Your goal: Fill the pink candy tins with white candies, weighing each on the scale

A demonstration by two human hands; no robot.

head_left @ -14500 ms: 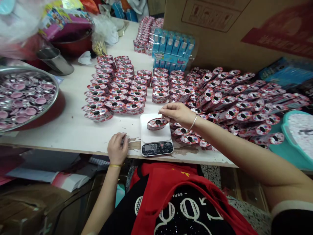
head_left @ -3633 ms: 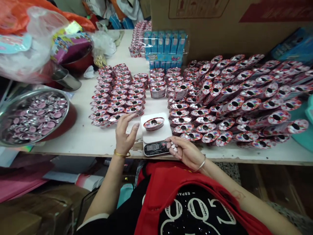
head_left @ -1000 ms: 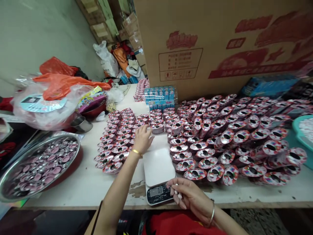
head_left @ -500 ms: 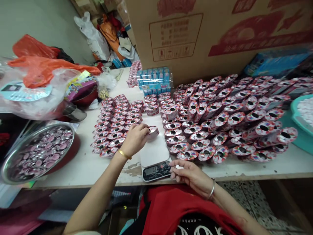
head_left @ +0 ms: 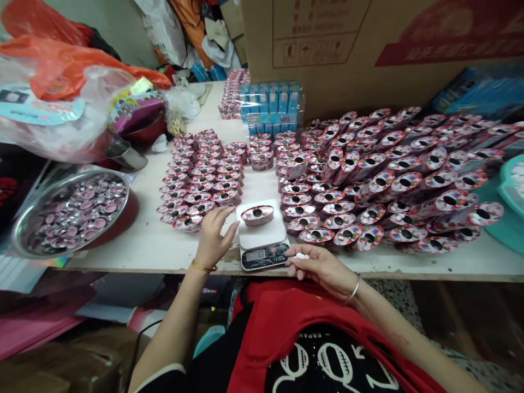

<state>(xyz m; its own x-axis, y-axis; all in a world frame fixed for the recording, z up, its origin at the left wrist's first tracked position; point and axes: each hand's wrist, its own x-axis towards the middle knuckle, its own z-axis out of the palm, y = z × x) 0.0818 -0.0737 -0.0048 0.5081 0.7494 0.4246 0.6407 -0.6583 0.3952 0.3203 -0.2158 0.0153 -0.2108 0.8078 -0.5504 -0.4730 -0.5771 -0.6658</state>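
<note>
head view, candy tin on scale, tin rows beside, carton behind

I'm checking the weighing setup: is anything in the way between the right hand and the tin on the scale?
Nothing visible blocks it. The right hand, holding white candies, sits beside the scale's display; the oval tin rests on the platform just beyond.

Left hand raised, fingers loosely open; right hand curled, palm up.
</note>
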